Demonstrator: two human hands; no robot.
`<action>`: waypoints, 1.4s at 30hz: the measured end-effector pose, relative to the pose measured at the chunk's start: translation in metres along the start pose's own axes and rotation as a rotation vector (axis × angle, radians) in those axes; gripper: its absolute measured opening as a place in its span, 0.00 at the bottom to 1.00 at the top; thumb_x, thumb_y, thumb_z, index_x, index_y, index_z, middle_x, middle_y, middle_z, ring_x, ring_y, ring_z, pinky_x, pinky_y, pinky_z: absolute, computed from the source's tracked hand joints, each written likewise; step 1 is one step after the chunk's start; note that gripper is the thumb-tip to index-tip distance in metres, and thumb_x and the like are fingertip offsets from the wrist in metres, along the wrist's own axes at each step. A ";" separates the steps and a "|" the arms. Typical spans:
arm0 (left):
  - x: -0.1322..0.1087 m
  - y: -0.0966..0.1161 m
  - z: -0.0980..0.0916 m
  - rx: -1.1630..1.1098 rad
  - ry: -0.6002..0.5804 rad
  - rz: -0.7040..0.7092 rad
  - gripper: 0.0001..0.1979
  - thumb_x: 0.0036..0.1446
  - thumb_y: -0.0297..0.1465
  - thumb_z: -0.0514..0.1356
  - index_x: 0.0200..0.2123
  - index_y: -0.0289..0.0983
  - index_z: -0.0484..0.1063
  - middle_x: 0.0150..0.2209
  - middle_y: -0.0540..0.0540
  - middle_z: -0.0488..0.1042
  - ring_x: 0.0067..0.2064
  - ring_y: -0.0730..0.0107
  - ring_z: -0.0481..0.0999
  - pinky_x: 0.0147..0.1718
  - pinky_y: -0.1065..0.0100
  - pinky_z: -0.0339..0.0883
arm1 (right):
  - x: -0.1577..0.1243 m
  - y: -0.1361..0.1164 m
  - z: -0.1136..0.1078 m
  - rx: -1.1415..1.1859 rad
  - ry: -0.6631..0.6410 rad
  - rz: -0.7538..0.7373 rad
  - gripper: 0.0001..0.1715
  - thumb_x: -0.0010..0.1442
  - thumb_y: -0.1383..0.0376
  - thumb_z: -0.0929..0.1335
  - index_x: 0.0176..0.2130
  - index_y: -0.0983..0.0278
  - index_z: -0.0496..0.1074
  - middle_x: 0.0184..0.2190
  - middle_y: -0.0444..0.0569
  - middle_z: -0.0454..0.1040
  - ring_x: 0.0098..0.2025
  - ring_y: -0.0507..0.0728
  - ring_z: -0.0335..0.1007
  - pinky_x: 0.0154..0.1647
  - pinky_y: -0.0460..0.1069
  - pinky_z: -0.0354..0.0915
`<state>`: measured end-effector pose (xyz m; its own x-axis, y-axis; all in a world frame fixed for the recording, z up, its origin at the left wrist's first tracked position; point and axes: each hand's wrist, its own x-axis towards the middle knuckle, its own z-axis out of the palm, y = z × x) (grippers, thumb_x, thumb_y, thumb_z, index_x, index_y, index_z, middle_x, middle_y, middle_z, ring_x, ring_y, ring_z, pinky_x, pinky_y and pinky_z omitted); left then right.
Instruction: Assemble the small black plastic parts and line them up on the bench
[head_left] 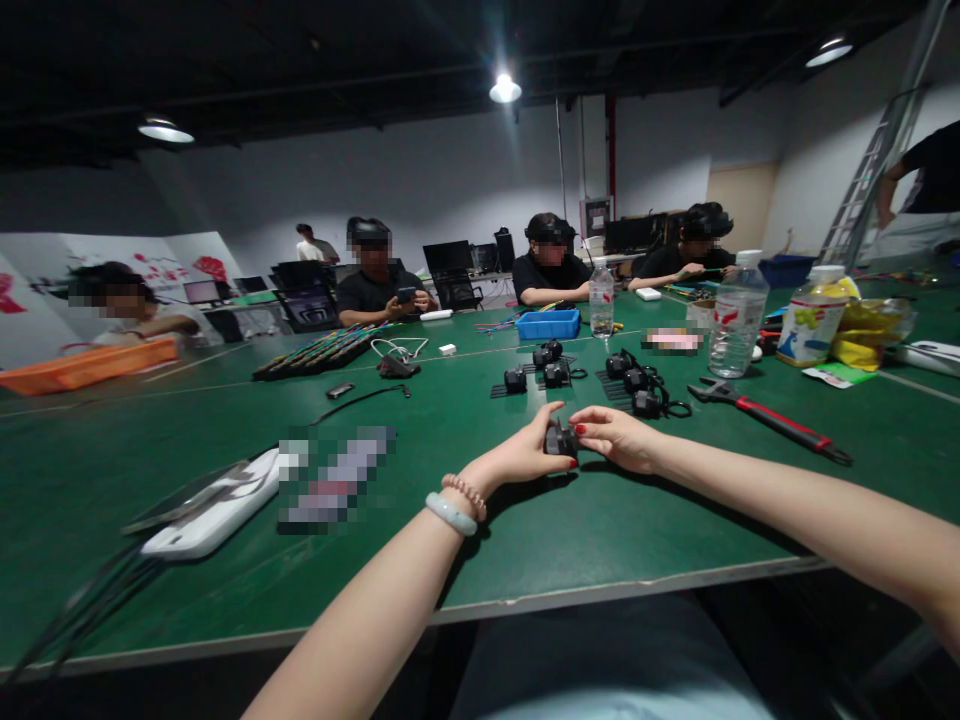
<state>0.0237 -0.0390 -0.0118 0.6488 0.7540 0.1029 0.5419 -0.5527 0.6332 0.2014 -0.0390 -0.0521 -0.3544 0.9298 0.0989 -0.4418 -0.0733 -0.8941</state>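
Note:
My left hand (534, 447) is wrapped round a small black plastic fitting (556, 440) with thumb and fingers, just above the green table. From the right, my right hand (609, 437) pinches at the fitting's right end; what exactly lies between those fingertips is too small to make out. Beyond my hands lie several similar black fittings, one group (555, 372) straight ahead and another group (634, 380) to its right. Thin dark prongs show at their left sides, and black rings (679, 409) lie at the right.
An adjustable wrench (780, 420) with red-black handle lies at the right, near water bottles (735, 325). A blue tray (548, 324) stands farther back. At left are a white power strip (217, 510), cables and an orange tray (90, 366). Several people sit across the green table (600, 540).

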 end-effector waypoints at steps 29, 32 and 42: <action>0.000 0.002 0.000 0.000 -0.026 -0.013 0.40 0.42 0.37 0.58 0.56 0.40 0.38 0.35 0.49 0.62 0.32 0.73 0.65 0.33 0.69 0.61 | 0.001 0.003 0.000 -0.003 0.020 0.001 0.15 0.35 0.74 0.71 0.28 0.66 0.69 0.29 0.43 0.69 0.33 0.48 0.66 0.45 0.47 0.57; 0.000 0.000 0.000 0.017 -0.018 -0.011 0.40 0.42 0.37 0.58 0.56 0.39 0.39 0.35 0.48 0.62 0.32 0.72 0.65 0.33 0.68 0.61 | 0.002 0.003 -0.001 -0.013 0.030 0.005 0.15 0.35 0.74 0.71 0.28 0.66 0.69 0.29 0.43 0.70 0.34 0.48 0.66 0.45 0.47 0.57; 0.001 0.001 -0.001 0.014 -0.020 -0.004 0.40 0.42 0.37 0.58 0.56 0.39 0.39 0.36 0.48 0.62 0.33 0.72 0.65 0.34 0.68 0.61 | 0.005 0.005 -0.001 -0.018 0.047 0.007 0.14 0.36 0.74 0.71 0.28 0.66 0.69 0.28 0.43 0.70 0.33 0.48 0.67 0.45 0.47 0.58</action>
<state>0.0240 -0.0387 -0.0110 0.6575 0.7486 0.0848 0.5518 -0.5552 0.6223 0.1988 -0.0346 -0.0565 -0.3186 0.9451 0.0724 -0.4246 -0.0740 -0.9023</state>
